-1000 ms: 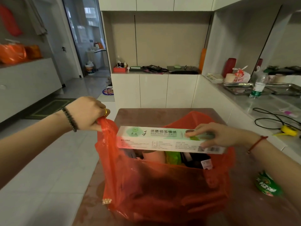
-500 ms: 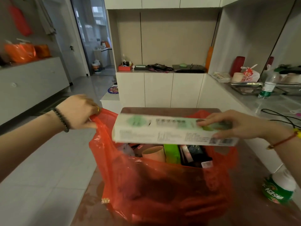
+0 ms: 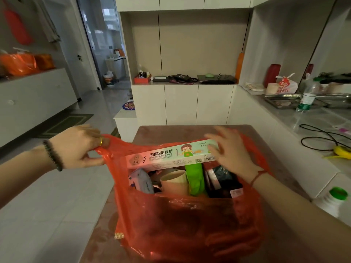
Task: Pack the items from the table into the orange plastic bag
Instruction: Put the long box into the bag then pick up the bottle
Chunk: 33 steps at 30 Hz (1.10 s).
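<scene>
Between both hands (image 3: 76, 147), foil box (image 3: 171, 155)

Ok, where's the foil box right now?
The aluminium foil box lies across the orange plastic bag's open mouth, above the paper cup, with the right hand on its right end.

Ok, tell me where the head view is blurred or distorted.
Head view: wide-angle bending curves the cabinets toward the edges; right hand fingertips smear with motion; the green-capped bottle at the right edge is soft; the foil box print stays sharp.

One orange bag (image 3: 190, 224) — one foil box (image 3: 171, 156) — two hands (image 3: 76, 147).
</scene>
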Available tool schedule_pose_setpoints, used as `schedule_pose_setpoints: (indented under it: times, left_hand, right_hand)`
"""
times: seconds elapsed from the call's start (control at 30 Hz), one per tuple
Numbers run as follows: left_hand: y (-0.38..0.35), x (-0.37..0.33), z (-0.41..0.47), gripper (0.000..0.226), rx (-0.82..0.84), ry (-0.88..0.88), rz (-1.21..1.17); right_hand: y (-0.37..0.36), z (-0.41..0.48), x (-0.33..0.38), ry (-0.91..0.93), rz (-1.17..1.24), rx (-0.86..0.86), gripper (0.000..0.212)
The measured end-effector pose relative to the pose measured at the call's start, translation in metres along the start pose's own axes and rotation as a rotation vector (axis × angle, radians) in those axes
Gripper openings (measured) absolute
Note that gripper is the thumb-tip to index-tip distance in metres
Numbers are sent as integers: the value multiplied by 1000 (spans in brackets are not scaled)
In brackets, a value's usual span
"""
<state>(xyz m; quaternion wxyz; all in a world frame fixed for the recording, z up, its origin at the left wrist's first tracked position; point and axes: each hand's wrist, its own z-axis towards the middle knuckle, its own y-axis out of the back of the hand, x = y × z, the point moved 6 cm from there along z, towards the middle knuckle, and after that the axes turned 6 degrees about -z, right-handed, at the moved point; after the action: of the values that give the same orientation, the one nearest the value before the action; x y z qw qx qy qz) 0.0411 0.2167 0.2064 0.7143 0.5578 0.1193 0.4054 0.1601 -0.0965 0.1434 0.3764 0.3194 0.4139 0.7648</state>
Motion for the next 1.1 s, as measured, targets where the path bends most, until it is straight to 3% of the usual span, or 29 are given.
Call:
schedule_pose_setpoints:
  times: [0.07,0.13,0.17,0.27,0.3,0.33,0.4,0.5,0.57,0.67,0.73,0.83,0.87,0.93,1.0,1.1]
  left_hand:
    - [-9,-5,-16,55,57,24,-31]
    - [-19,-8,-31,48,115,58,-56]
    - [-24,-9,-37,46,139,68,-65]
    - [-38,-8,-52,38,218,45,-33]
    - [-36,-3,-53,38,207,47,0]
    - [-32,6,-53,38,185,77,24]
    - [-13,22,-43,35,136,185,-8]
    - [16,25,-11,35,73,282,-55]
    - [32,7,20,45,-32,281,-160]
    - [39,-40,79,51,-138,319,-400]
    - [26,-90,125,52,-182,268,-534]
    - [-8,-177,196,54,-199,151,-769]
    - [-22,-205,217,52,-193,119,-828]
    - [-54,-257,255,52,-147,77,-956]
    - [-84,-298,282,58,-86,100,-1043]
    - [-135,-334,301,55,105,290,-962]
  right_hand:
    - [8,-20,-51,-403,-73,1,71]
    - [-3,-55,-90,-737,88,251,98]
    - [-13,-74,-101,-846,247,376,97]
    - [-25,-115,-103,-890,479,761,38]
    - [-19,-117,-107,-882,557,774,23]
    - [-9,-114,-110,-878,665,741,11]
    - [15,-98,-117,-901,907,607,15]
    - [42,-85,-111,-822,969,484,21]
    - [53,-90,-104,-787,1008,431,10]
    - [77,-101,-118,-750,1164,278,40]
    - [94,-113,-143,-788,1240,75,44]
    - [103,-147,-201,-949,888,-226,42]
    - [100,-160,-216,-971,705,-223,48]
    - [79,-180,-238,-975,444,-61,66]
    - [48,-198,-250,-999,387,102,80]
    - [17,-204,-263,-981,399,58,71]
